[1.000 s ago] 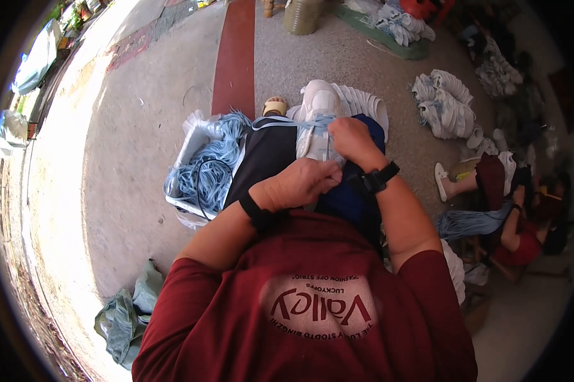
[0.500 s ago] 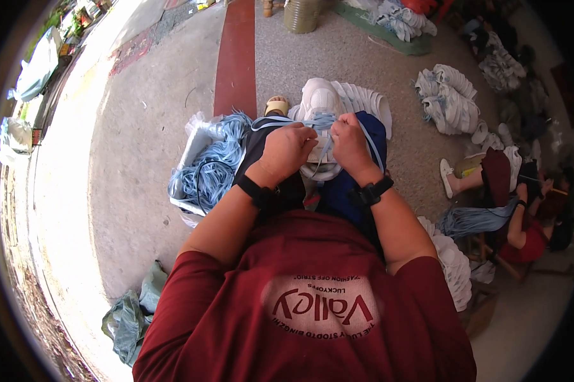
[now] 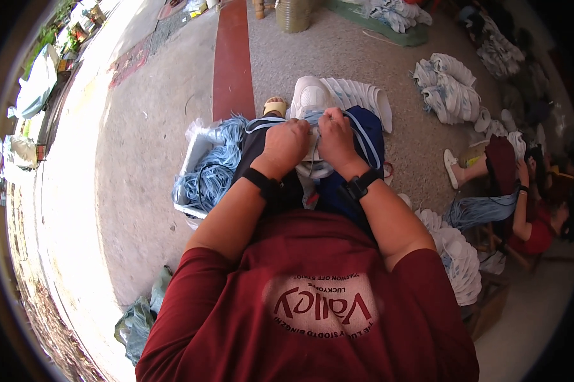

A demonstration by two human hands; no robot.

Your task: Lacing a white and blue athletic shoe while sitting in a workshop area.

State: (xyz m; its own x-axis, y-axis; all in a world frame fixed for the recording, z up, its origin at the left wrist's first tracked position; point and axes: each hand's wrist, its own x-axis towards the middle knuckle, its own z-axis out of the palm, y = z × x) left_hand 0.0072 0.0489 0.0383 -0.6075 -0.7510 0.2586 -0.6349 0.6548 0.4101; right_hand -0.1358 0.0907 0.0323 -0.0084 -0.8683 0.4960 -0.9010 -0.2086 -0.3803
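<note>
A white shoe [image 3: 311, 95] rests in my lap, its toe pointing away from me. Light-blue shoelace [image 3: 314, 117] crosses its upper, and loose lengths trail over both my thighs. My left hand [image 3: 287, 145] is closed at the left side of the shoe's opening; its fingertips hide what they pinch. Close beside it, my right hand [image 3: 338, 139] pinches the lace over the lacing area, fingers bent. Both hands cover much of the shoe's middle. At my left thigh, a white box [image 3: 192, 153] holds a heap of light-blue laces [image 3: 220, 169].
A row of nested white shoes [image 3: 357, 95] lies beyond my lap. More white shoes are piled to the right [image 3: 446, 89] and near my right elbow [image 3: 455, 261]. At far right a co-worker [image 3: 535, 223] sits by a bundle of blue laces [image 3: 481, 210]. Green plastic sheeting [image 3: 137, 325] lies at left.
My right hand has moved slightly left and away from me, over the lacing. My left hand has shifted a little left. The lace end between them shows less now.
</note>
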